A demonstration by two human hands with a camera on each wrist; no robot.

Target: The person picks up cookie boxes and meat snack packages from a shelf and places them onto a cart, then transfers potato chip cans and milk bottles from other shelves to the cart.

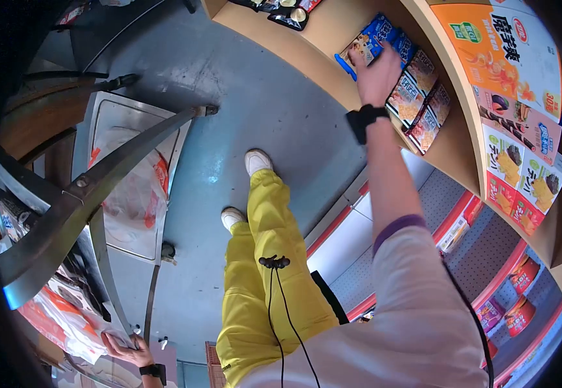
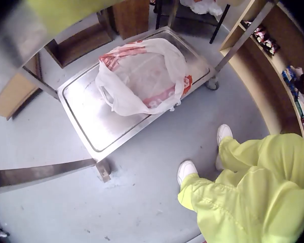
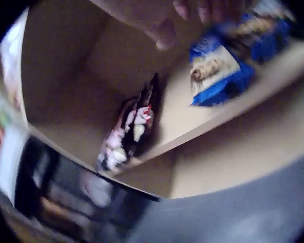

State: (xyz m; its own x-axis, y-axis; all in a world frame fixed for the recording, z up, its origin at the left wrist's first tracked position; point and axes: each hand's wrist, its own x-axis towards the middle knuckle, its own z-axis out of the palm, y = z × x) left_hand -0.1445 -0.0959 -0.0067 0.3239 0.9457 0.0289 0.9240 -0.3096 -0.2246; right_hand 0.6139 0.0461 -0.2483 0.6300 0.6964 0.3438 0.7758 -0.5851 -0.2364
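Observation:
On the wooden shelf my right hand (image 1: 381, 74) reaches over a blue snack packet (image 1: 368, 44), its thumb and fingers spread apart. In the right wrist view the thumb hangs beside the blue packet (image 3: 215, 71), with a gap between them, and the other fingertips are close above it. Boxed-looking snack packs with pictures (image 1: 417, 97) lie in a row right by the wrist. At the lower left, my left hand (image 1: 129, 351) grips the edge of a metal cart (image 1: 116, 294), beside a white and red plastic bag (image 1: 67, 323). The left wrist view does not show that hand.
A plastic bag (image 2: 142, 76) sits on the cart's lower steel tray (image 2: 86, 121). Dark packets (image 3: 129, 131) stand farther along the shelf. Printed cartons (image 1: 507, 58) top the wooden unit (image 1: 465, 116). Beside it, red-edged racks (image 1: 423, 174) hold tubs (image 1: 520, 315).

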